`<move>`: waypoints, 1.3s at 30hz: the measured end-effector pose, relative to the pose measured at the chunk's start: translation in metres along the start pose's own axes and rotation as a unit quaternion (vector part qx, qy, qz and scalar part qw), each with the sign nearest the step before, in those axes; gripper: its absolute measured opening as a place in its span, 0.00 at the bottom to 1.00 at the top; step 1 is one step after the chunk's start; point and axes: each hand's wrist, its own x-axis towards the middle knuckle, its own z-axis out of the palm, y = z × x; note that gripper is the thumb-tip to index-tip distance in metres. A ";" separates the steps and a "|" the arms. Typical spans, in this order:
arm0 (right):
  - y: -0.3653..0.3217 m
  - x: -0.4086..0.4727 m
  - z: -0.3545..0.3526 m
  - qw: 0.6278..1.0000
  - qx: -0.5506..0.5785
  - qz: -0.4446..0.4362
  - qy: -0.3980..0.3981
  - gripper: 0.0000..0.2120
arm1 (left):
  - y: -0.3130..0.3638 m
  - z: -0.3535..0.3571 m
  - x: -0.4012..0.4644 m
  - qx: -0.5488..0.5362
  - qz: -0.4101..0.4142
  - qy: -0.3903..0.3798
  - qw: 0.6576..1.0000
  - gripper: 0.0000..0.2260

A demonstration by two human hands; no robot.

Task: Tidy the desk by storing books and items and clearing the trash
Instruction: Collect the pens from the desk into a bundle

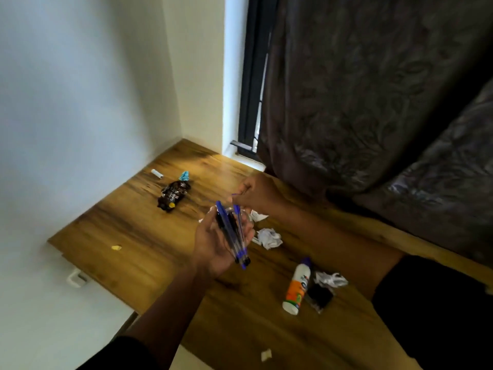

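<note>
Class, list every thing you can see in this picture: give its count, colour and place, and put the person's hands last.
desk: one, brown wood, against the white wall
pens: a bundle, mostly blue, some black, in the left hand
wrapper: one, dark brown, far part of the desk
blue scrap: one, beside the wrapper's far end
white tube: one, small, near the wall
crumpled paper: several white wads, right of the pens
bottle: one, white and orange, lying near the desk's front
curtain: dark, patterned, upper right
left hand: holds the pens
right hand: pinches a pen top
</note>
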 end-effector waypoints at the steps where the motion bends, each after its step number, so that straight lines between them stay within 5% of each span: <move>1: 0.007 -0.009 0.001 1.000 -0.021 0.004 0.010 0.12 | -0.010 0.003 0.002 0.013 -0.011 -0.001 1.000 0.26; 5: 0.024 -0.035 -0.006 0.997 -0.067 0.025 0.034 0.13 | -0.044 0.018 0.007 0.018 -0.044 -0.004 0.999 0.18; 11: 0.047 -0.089 -0.030 0.991 0.014 0.071 0.112 0.11 | -0.080 0.041 0.021 0.095 -0.080 0.030 0.992 0.07; 17: 0.072 -0.144 -0.031 0.947 0.134 0.189 0.220 0.10 | -0.125 0.068 0.043 0.145 -0.052 0.054 0.987 0.10; 21: 0.088 -0.164 -0.033 0.875 0.256 0.321 0.258 0.17 | -0.152 0.093 0.048 0.159 -0.016 0.075 0.984 0.19; 24: 0.097 -0.177 -0.045 0.741 0.482 0.398 0.244 0.23 | -0.172 0.120 0.050 0.141 0.022 0.084 0.986 0.20; 27: 0.102 -0.191 -0.069 0.648 0.605 0.400 0.232 0.28 | -0.192 0.145 0.051 0.133 0.050 0.071 0.987 0.16; 33: 0.117 -0.210 -0.109 0.565 0.703 0.361 0.236 0.35 | -0.237 0.185 0.043 0.172 0.080 0.062 0.980 0.15; 39: 0.129 -0.234 -0.149 0.557 0.744 0.303 0.211 0.28 | -0.268 0.207 0.044 0.210 0.070 0.049 0.974 0.18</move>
